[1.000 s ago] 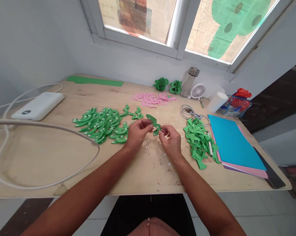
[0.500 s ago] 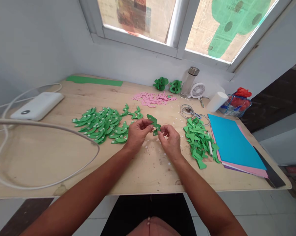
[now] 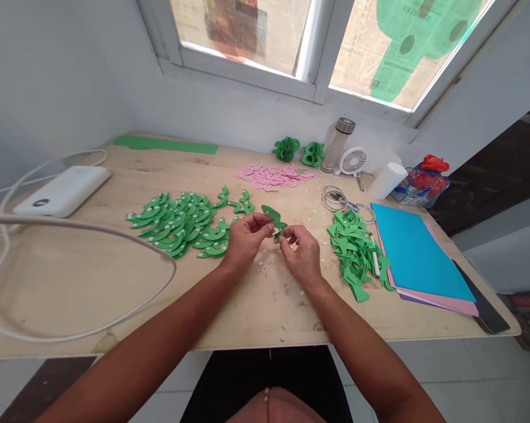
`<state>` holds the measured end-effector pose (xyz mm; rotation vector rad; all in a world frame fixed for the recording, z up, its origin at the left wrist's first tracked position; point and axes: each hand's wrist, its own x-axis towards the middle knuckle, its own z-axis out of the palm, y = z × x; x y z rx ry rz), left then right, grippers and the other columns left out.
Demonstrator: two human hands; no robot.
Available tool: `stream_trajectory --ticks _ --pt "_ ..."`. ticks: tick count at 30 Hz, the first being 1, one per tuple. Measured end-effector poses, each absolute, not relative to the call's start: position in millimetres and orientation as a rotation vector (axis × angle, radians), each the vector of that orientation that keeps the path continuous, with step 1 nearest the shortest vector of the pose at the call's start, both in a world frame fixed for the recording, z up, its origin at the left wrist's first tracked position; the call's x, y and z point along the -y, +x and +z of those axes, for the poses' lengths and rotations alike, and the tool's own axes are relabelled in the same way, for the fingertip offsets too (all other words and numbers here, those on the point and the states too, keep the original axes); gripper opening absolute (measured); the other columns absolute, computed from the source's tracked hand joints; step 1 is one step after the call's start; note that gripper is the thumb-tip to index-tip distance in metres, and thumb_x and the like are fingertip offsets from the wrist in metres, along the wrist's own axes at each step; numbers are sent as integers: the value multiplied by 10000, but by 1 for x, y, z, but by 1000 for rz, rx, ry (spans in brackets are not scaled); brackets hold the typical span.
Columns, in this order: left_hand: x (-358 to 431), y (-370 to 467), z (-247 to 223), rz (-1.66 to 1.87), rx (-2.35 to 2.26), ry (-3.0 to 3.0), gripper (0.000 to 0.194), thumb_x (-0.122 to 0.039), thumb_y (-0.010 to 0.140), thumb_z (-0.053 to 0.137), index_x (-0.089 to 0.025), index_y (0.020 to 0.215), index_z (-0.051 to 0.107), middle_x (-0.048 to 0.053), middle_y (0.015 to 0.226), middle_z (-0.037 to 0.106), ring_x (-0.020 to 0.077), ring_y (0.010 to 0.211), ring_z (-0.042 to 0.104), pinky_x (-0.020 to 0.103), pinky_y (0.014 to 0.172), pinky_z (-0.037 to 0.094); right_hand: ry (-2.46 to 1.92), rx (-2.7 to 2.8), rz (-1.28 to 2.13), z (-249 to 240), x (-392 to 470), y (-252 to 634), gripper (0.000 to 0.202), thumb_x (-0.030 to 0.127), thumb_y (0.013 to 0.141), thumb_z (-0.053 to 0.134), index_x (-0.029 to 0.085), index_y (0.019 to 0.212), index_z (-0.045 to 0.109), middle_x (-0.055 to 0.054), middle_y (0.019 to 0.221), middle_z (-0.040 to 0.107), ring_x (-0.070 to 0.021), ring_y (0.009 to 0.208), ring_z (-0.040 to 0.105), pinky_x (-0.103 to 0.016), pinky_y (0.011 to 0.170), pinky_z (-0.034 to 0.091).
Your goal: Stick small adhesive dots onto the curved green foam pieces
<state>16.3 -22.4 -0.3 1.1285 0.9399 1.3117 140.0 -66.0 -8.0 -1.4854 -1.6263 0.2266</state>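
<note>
A green cut-out piece (image 3: pixel 271 214) is held up between both hands over the middle of the table. My left hand (image 3: pixel 248 236) pinches it from the left with thumb and fingers. On its lower right edge, the thumb and fingertips of my right hand (image 3: pixel 301 251) are closed. Left of my left hand lies a pile of curved green pieces (image 3: pixel 181 220) with small white patches. A heap of green scraps (image 3: pixel 355 249) is to the right of my right hand, with a white pen (image 3: pixel 375 261) on it.
Behind the hands are pink pieces (image 3: pixel 274 176), two green paper shapes (image 3: pixel 286 149), a bottle (image 3: pixel 338 144), a fan (image 3: pixel 352 160) and tape rolls (image 3: pixel 334 198). Coloured sheets (image 3: pixel 419 252) lie at right. A power bank (image 3: pixel 63 191) and looping cable (image 3: pixel 115 332) occupy the left.
My right hand's fingertips have shifted slightly left along the lower part of the green piece. The left hand keeps its pinch, and the camera view has moved slightly.
</note>
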Motion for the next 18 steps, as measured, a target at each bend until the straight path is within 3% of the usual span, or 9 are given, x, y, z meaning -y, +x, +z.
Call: stream_trajectory --ticks 9,18 --pt "22 16 0 1265 -934 1085 215 -251 559 760 -156 704 632 -8 615 617 130 552 573 277 593 485 -1499 1574 235 -9 66 140 106 221 801 506 202 742 593 -24 733 635 -154 656 556 -286 663 429" --pt "17 15 -7 1235 -880 1011 250 -265 531 790 -150 695 640 1 647 628 137 607 593 300 656 516 -1525 1419 420 -10 64 141 123 289 782 526 200 717 579 23 610 599 -126 550 517 -244 561 400"
